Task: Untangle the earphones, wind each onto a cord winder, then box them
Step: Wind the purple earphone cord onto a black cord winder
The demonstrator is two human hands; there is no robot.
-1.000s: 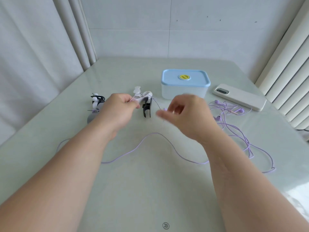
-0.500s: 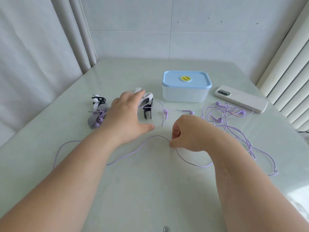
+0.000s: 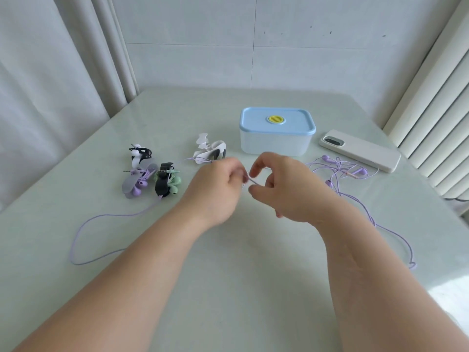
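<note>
Two hands meet above the middle of the pale green glossy table (image 3: pixel 228 288), fingertips nearly touching.

Left hand (image 3: pixel 215 191): fingers curled, thumb and forefinger pinching a thin lilac earphone cable (image 3: pixel 101 216); slightly blurred.

Right hand (image 3: pixel 289 194): thumb and forefinger pinching the same cable just beside the left pinch, other fingers loosely bent. A short span of cable shows between the two pinches.

A slack loop of the cable lies on the table to the left and passes under the left forearm. A loose lilac tangle (image 3: pixel 337 171) with earbuds lies right of the hands, near a white phone in a pale case (image 3: pixel 360 151).

A white bone-shaped cord winder (image 3: pixel 210 151) sits just beyond the left hand, a lilac strand at its base.

Left of it are three wound sets, close together:
- black-and-white winder (image 3: pixel 139 153)
- grey winder with purple earbuds (image 3: pixel 135 185)
- black winder with mint-green earbuds (image 3: pixel 167 182)

A translucent white rectangular box with a light blue lid (image 3: pixel 276 130) stands behind the hands, lid on. Pale curtains (image 3: pixel 50 85) hang at the left.
</note>
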